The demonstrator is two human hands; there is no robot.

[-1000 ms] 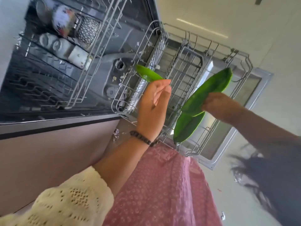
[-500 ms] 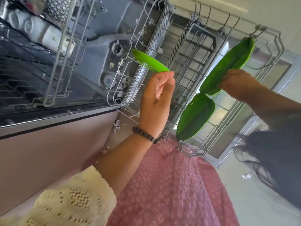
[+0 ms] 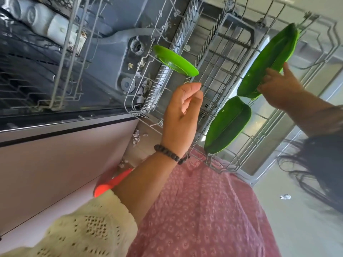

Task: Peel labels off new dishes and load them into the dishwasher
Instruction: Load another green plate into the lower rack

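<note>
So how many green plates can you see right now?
3. One green plate stands at the rack's back end, just beyond the left hand; one stands at the front; the right hand holds one at the far side. None seems hidden.

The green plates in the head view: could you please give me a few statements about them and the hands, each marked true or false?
1. Three green plates are in view. True: one by the left hand, one held, one standing in the lower rack.
2. The right hand has its grip on the far green plate. True.
3. The left hand is holding the small green plate. False: its fingers are just below the plate, apart from it.
4. The near green plate lies flat on the floor. False: it stands on edge in the rack.
5. The left wrist is bare. False: it wears a dark beaded bracelet.
</note>
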